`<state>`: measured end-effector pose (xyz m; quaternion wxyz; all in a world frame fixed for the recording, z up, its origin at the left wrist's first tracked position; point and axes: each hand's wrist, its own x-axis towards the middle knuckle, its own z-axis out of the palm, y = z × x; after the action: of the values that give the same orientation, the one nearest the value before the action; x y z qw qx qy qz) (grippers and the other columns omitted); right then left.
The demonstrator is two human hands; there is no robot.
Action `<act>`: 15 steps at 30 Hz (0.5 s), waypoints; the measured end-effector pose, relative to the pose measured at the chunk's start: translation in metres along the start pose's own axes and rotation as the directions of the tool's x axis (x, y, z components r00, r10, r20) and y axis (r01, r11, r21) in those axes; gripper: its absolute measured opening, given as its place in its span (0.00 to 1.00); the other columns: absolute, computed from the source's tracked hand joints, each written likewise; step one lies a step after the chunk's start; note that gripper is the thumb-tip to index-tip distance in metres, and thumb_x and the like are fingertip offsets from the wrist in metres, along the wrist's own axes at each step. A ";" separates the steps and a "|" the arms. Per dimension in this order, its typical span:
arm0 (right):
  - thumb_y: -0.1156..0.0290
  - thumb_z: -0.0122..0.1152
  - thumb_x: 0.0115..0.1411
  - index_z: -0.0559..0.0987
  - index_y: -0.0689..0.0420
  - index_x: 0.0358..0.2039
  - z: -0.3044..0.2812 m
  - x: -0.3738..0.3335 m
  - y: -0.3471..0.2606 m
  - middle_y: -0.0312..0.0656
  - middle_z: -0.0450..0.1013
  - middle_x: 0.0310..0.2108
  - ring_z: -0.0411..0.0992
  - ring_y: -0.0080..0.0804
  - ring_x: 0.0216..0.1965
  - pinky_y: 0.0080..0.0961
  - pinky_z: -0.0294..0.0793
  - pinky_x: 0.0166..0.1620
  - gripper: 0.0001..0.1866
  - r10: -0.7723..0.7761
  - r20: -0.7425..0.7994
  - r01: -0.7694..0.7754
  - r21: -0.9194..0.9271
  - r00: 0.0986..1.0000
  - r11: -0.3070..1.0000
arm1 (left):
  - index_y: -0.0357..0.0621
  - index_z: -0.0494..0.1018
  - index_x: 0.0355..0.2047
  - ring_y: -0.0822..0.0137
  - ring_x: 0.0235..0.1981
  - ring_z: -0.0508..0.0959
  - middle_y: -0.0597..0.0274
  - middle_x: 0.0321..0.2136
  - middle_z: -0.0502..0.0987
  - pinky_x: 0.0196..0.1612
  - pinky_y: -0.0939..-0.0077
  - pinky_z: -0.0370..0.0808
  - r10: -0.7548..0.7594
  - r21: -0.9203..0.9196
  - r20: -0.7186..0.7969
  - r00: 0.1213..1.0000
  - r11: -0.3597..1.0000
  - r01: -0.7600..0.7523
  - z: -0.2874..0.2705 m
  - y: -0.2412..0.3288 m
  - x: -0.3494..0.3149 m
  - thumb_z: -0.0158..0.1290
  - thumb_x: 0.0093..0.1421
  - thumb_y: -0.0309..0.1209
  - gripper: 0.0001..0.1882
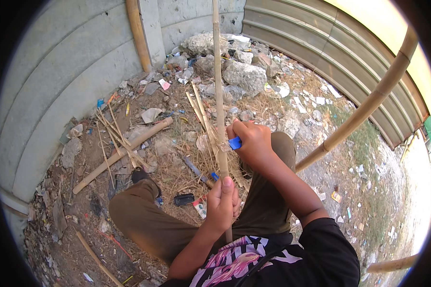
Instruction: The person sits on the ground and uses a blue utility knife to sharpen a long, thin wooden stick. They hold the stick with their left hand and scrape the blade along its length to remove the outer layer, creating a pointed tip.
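Note:
A long, narrow bamboo strip (218,86) stands upright in front of me, its lower end reaching down to my lap. My left hand (220,203) is closed around its lower part, thumb lying along the front. Higher up, my right hand (254,141) is closed on a blue-handled knife (235,143). What seems to be its short blade lies against the strip; the fist hides most of the handle. Just beyond the strip, several split bamboo pieces (203,112) lie on the ground. A long blade with a wooden handle (196,171) rests between my legs.
A thick bamboo pole (354,117) slants up at the right. Another bamboo pole (124,155) lies at left with thin strips (115,131) across it. Rocks (244,76) and litter cover the ground before a concrete wall (76,57) and a corrugated metal fence (321,38).

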<state>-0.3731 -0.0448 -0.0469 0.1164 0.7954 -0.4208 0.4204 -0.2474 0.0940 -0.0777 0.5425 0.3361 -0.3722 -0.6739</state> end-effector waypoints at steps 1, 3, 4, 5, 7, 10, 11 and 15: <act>0.73 0.55 0.65 0.72 0.49 0.18 0.000 0.000 -0.001 0.35 0.71 0.14 0.73 0.35 0.16 0.32 0.66 0.19 0.16 -0.001 -0.012 0.001 -0.016 1.000 1.000 | 0.50 0.57 0.29 0.81 0.11 0.51 0.73 0.15 0.52 0.13 0.81 0.49 -0.003 -0.003 0.007 1.000 1.000 0.003 0.000 0.001 -0.001 0.35 0.75 0.48 0.20; 0.72 0.56 0.64 0.73 0.49 0.18 0.003 0.001 -0.002 0.36 0.71 0.15 0.73 0.36 0.16 0.33 0.67 0.20 0.15 0.021 -0.024 -0.021 -0.013 0.999 1.000 | 0.50 0.57 0.29 0.81 0.11 0.52 0.73 0.15 0.52 0.13 0.81 0.49 -0.011 -0.019 0.015 1.000 1.000 0.011 -0.001 0.003 0.000 0.35 0.76 0.48 0.20; 0.70 0.57 0.63 0.74 0.50 0.19 0.006 0.002 -0.002 0.37 0.72 0.15 0.74 0.38 0.17 0.34 0.68 0.21 0.14 0.042 -0.021 -0.042 0.008 0.999 0.999 | 0.50 0.57 0.29 0.81 0.11 0.52 0.73 0.15 0.52 0.13 0.81 0.49 -0.015 -0.033 0.013 1.000 0.999 0.015 -0.003 0.003 0.000 0.35 0.76 0.48 0.20; 0.68 0.59 0.62 0.75 0.50 0.19 0.009 0.001 -0.003 0.38 0.72 0.15 0.74 0.39 0.18 0.35 0.69 0.22 0.13 0.059 -0.008 -0.058 0.031 0.998 0.998 | 0.50 0.57 0.30 0.81 0.11 0.52 0.73 0.15 0.52 0.13 0.81 0.49 -0.020 -0.056 0.003 1.000 0.998 0.020 -0.004 0.001 0.000 0.35 0.76 0.48 0.20; 0.64 0.62 0.59 0.77 0.51 0.21 0.008 0.013 0.004 0.41 0.74 0.17 0.75 0.44 0.20 0.39 0.71 0.25 0.11 0.258 0.012 -0.257 -0.066 0.966 0.964 | 0.50 0.57 0.30 0.81 0.11 0.52 0.73 0.15 0.52 0.13 0.81 0.50 -0.040 -0.014 0.040 0.998 0.999 0.040 -0.002 -0.010 0.003 0.35 0.76 0.48 0.20; 0.59 0.67 0.54 0.82 0.54 0.24 0.003 0.047 0.025 0.48 0.75 0.19 0.76 0.52 0.24 0.44 0.74 0.30 0.12 0.448 0.006 -0.447 -0.070 0.894 0.892 | 0.49 0.58 0.30 0.81 0.11 0.53 0.73 0.15 0.53 0.13 0.81 0.50 -0.056 0.020 0.073 0.996 0.998 0.055 0.005 -0.012 0.003 0.35 0.76 0.48 0.20; 0.59 0.66 0.55 0.82 0.55 0.24 0.002 0.058 0.031 0.49 0.75 0.19 0.76 0.52 0.24 0.44 0.74 0.30 0.12 0.424 -0.018 -0.423 -0.095 0.906 0.901 | 0.49 0.58 0.30 0.81 0.11 0.53 0.73 0.15 0.53 0.13 0.81 0.51 -0.059 0.030 0.091 0.994 0.998 0.057 0.006 -0.010 0.004 0.35 0.76 0.48 0.20; 0.59 0.65 0.56 0.83 0.58 0.23 0.004 0.107 0.060 0.52 0.75 0.20 0.76 0.55 0.25 0.44 0.76 0.33 0.15 0.468 -0.070 -0.472 -0.067 0.881 0.879 | 0.49 0.58 0.30 0.81 0.12 0.53 0.73 0.15 0.54 0.14 0.81 0.51 -0.084 -0.009 0.140 0.987 0.996 0.086 0.005 -0.010 0.005 0.36 0.75 0.48 0.20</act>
<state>-0.3856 -0.1453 0.0231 0.0545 0.6529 -0.6148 0.4390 -0.2580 0.0910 -0.0843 0.4885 0.2995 -0.3897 -0.7210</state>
